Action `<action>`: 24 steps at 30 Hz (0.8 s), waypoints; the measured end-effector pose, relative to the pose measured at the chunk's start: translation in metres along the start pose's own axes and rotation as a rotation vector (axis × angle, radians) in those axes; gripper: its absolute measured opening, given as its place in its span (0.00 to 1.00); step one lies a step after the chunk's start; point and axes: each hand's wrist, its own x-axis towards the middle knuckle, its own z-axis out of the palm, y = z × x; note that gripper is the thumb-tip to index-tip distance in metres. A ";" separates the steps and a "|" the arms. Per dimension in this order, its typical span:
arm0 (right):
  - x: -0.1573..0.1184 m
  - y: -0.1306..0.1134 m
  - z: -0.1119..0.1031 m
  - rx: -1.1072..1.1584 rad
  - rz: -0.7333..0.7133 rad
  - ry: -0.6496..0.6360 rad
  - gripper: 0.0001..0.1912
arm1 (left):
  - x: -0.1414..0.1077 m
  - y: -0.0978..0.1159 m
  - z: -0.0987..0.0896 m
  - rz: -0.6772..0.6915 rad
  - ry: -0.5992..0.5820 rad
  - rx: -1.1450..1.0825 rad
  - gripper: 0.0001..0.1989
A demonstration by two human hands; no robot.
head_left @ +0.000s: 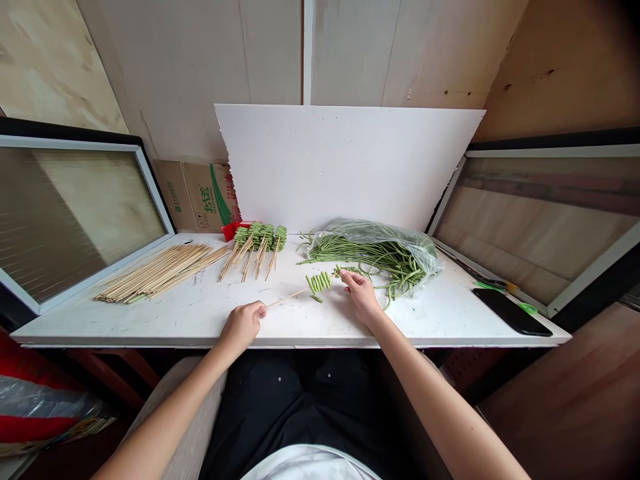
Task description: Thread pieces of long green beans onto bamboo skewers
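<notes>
Left hand (245,325): pinching the lower end of a bamboo skewer (287,299) between thumb and fingers, over the front part of the white tabletop (310,327). Skewer points up and right, toward the other hand. Far end carries a row of cut green bean pieces (319,282), side by side, crosswise to the stick. One loose bean piece (317,299) just below the row; can't tell if it touches.

Right hand (361,297): thumb and fingertips close together at a small pile of cut beans (354,271), just right of the skewer's loaded end. Can't tell if a piece is pinched there, too small.

Behind the right hand: long green beans (365,250) partly inside a clear plastic bag (390,230), some ends spilling out at the front and right.

Back, left of center: loaded bean skewers (260,235) grouped together, bare ends toward the person, a red item (231,231) just beside them. Farther left, a pile of bare bamboo skewers (165,270) lies flat. Cardboard box (200,197) behind, next to an upright white board (345,167). Black phone (510,311) at the right end of the tabletop, green ring (528,308) beside it.
</notes>
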 end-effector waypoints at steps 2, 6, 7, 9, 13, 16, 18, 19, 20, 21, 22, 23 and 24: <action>0.000 0.002 0.001 0.009 -0.002 0.013 0.25 | 0.000 -0.001 0.000 -0.002 -0.003 0.002 0.14; 0.001 0.005 0.002 0.053 0.009 0.018 0.25 | 0.000 -0.002 0.001 0.002 0.002 0.000 0.14; 0.000 0.005 0.003 0.058 0.011 0.014 0.25 | 0.000 -0.003 0.001 0.003 0.003 -0.002 0.14; -0.001 0.004 0.004 0.057 0.011 0.010 0.25 | 0.000 -0.003 0.001 0.006 0.002 -0.007 0.13; -0.004 0.000 0.006 0.036 0.009 0.016 0.28 | 0.001 -0.003 0.001 0.005 -0.003 -0.020 0.13; -0.006 -0.002 0.007 0.033 0.000 0.022 0.28 | 0.001 -0.004 0.001 0.009 -0.001 -0.029 0.13; -0.006 -0.002 0.007 0.035 -0.002 0.028 0.27 | 0.001 -0.004 0.001 0.012 0.001 -0.034 0.13; -0.006 -0.002 0.007 0.035 -0.002 0.031 0.26 | 0.000 -0.005 0.001 0.015 0.002 -0.035 0.13; -0.007 -0.002 0.007 0.034 -0.003 0.032 0.26 | 0.000 -0.005 0.002 0.017 0.002 -0.037 0.13; -0.007 -0.002 0.007 0.035 -0.005 0.031 0.26 | 0.000 -0.005 0.002 0.018 0.003 -0.039 0.13; -0.007 -0.002 0.007 0.038 -0.008 0.029 0.26 | 0.000 -0.005 0.002 0.017 0.002 -0.040 0.13; -0.007 -0.002 0.007 0.042 -0.011 0.029 0.26 | 0.001 -0.005 0.002 0.017 0.000 -0.041 0.13; -0.007 -0.001 0.007 0.047 -0.015 0.029 0.26 | 0.001 -0.005 0.002 0.017 -0.002 -0.041 0.13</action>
